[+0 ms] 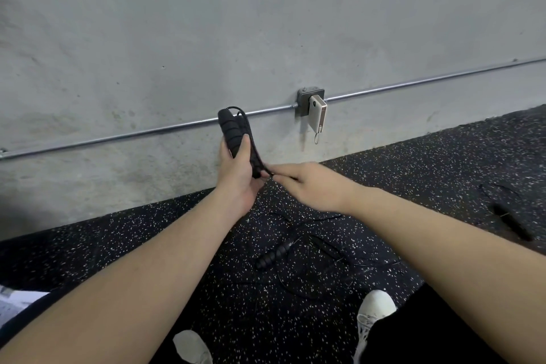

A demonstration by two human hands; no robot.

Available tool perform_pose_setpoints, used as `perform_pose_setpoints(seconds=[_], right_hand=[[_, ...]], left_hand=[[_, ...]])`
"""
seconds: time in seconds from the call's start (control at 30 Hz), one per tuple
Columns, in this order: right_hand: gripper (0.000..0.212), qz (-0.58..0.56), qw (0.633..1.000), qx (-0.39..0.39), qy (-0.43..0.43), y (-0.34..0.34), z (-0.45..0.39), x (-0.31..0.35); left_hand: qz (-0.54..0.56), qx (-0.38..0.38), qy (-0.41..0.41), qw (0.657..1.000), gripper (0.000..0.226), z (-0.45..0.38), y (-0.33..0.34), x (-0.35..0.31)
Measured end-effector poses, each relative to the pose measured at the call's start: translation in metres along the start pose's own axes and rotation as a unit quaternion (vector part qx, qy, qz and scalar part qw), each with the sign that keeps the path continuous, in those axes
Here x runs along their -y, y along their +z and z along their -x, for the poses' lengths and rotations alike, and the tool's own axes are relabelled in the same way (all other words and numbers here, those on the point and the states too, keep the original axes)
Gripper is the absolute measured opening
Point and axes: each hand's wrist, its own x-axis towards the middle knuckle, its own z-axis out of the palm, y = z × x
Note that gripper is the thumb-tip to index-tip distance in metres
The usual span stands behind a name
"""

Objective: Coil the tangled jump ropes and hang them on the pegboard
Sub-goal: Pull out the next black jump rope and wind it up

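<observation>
Left hand (pixel 236 180) grips the jump rope handles (pixel 233 133) upright before the wall; right hand (pixel 310 183) pinches its cord (pixel 254 142). Loose cord on the floor (pixel 147 245) may snag the other rope's handle (pixel 273 254).
</observation>
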Motion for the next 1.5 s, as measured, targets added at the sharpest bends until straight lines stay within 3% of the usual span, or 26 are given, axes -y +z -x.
perform_pose_setpoints(seconds=[0.1,0.2,0.4,0.53,0.73,0.93,1.03,1.13,1.27,1.37,1.5], right_hand=[[0.040,0.045,0.999,0.006,-0.013,0.006,-0.004,-0.006],[0.045,0.069,0.997,0.015,-0.026,0.006,-0.002,-0.009],[0.021,-0.018,0.999,0.017,0.046,-0.028,0.006,-0.019],[0.024,-0.018,0.997,0.045,0.055,-0.038,0.012,-0.023],[0.023,-0.132,0.982,0.106,0.083,-0.063,0.023,-0.041],[0.057,-0.047,0.986,0.076,0.144,-0.064,0.022,-0.057],[0.051,-0.051,0.987,0.082,0.125,-0.063,0.020,-0.059],[0.023,-0.040,0.991,0.091,0.092,-0.067,0.020,-0.061],[0.016,-0.030,0.993,0.067,0.090,-0.060,0.015,-0.058],[0.029,0.013,0.995,0.029,0.098,-0.051,0.007,-0.050],[0.028,0.054,0.996,0.014,0.075,-0.039,-0.003,-0.031]], left_hand=[[-0.011,0.019,-0.009,1.000,0.016,0.001,0.000,0.003],[-0.048,0.036,-0.027,0.998,0.025,-0.002,-0.005,0.004],[-0.108,0.051,-0.067,0.991,0.022,0.002,-0.008,-0.001],[-0.141,0.073,-0.103,0.982,0.030,0.007,-0.012,-0.008],[-0.048,0.216,-0.159,0.962,0.027,0.022,-0.008,-0.030],[-0.131,0.380,-0.217,0.890,0.047,0.031,-0.016,-0.031],[-0.217,0.423,-0.245,0.845,0.043,0.034,-0.018,-0.026],[-0.304,0.447,-0.279,0.794,0.042,0.035,-0.019,-0.023],[-0.450,0.450,-0.253,0.729,0.048,0.039,-0.015,-0.004],[-0.480,0.428,-0.266,0.718,0.054,0.035,-0.016,0.010],[-0.498,0.400,-0.277,0.718,0.064,0.027,-0.018,0.018]])
